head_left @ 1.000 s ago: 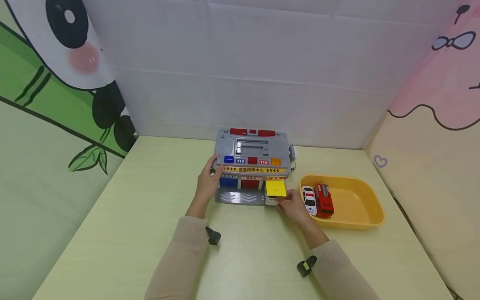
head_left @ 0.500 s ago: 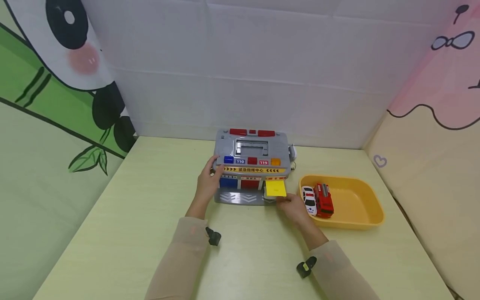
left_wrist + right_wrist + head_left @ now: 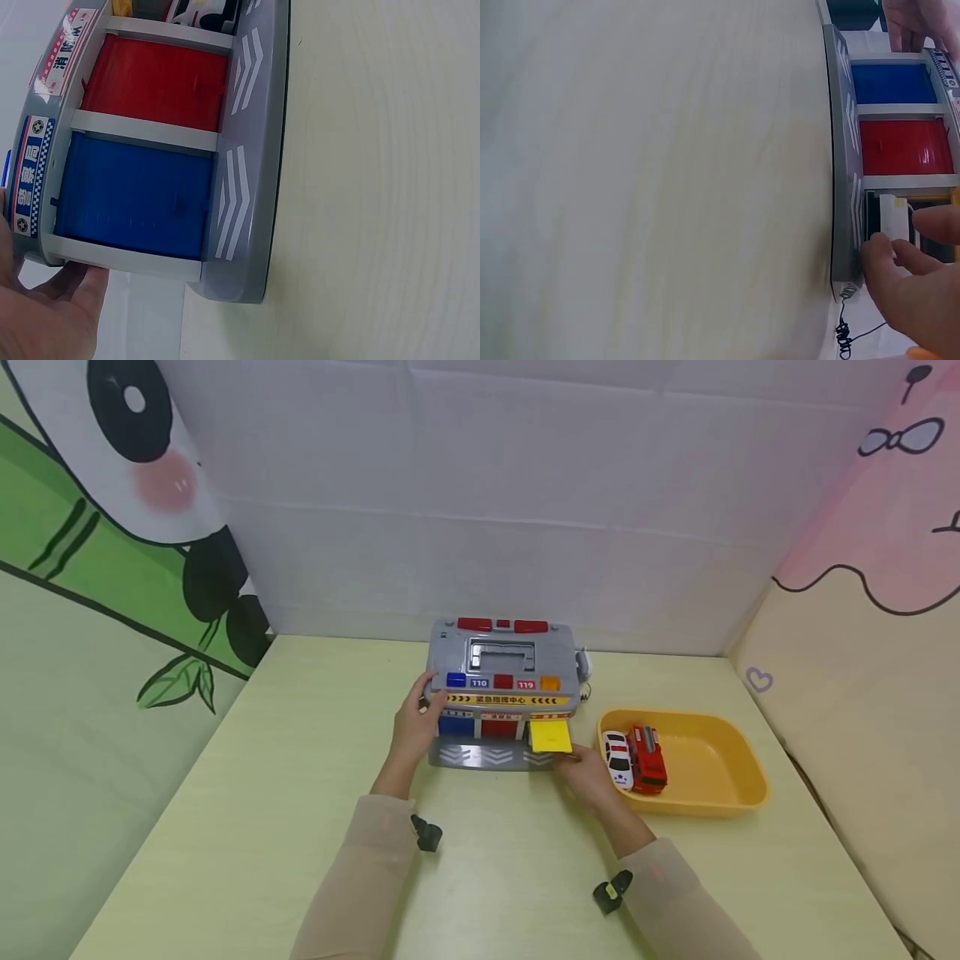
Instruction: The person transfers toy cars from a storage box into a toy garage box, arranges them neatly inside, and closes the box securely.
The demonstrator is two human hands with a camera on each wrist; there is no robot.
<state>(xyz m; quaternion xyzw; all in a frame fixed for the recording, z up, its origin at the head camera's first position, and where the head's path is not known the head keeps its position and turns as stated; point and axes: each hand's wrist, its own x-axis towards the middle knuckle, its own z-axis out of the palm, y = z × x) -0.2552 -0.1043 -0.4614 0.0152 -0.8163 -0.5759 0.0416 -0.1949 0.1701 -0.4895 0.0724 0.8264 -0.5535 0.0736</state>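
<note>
A grey toy emergency station (image 3: 450,647) stands at the back of the table. Its blue door (image 3: 139,191) and red door (image 3: 157,81) are down, while the yellow door (image 3: 551,737) at the right end is raised. My left hand (image 3: 414,731) grips the station's left end, thumb near the roof edge. Under the yellow door, a mostly white toy car (image 3: 892,217) sits in the bay; in the head view the door hides it. My right hand (image 3: 590,779) holds the car's near end, thumb and fingers on either side.
To the right, a yellow tray (image 3: 720,768) holds a white toy police car (image 3: 618,762) and a red toy fire truck (image 3: 649,762). A small handset (image 3: 584,665) with a coiled cord (image 3: 844,330) hangs at the station's right end. A white backdrop (image 3: 510,560) rises behind.
The white toy car has moved inward under the raised yellow door, with my right hand following slightly. My left hand has stayed on the station's left end.
</note>
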